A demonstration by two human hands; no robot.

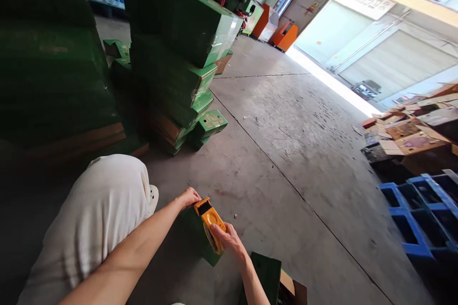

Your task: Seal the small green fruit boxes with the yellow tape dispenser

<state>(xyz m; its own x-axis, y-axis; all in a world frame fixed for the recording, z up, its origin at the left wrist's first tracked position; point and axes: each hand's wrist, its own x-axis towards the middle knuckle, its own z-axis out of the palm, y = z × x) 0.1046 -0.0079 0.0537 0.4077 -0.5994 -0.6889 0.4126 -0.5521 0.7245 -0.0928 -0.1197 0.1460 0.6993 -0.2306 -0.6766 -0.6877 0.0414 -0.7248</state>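
Observation:
My right hand (228,237) grips an orange tape dispenser (213,216), its thumb lying on the side of the body. A roll of tape shows partly along the dispenser's lower edge. Close to the dispenser's front end is my left hand (189,197), fingers bent together; whatever they hold is hidden or too small to name. Under both hands a dark green carton (212,256) sits on the floor, mostly in shadow and partly covered by the dispenser and my arms.
Tall stacks of green cartons (186,24) rise ahead and to the left. An open green carton (265,271) lies beside my right forearm. On the right are blue pallets (411,243) and a heap of flattened cardboard (404,128). Concrete floor (286,143) stretches toward a bright doorway.

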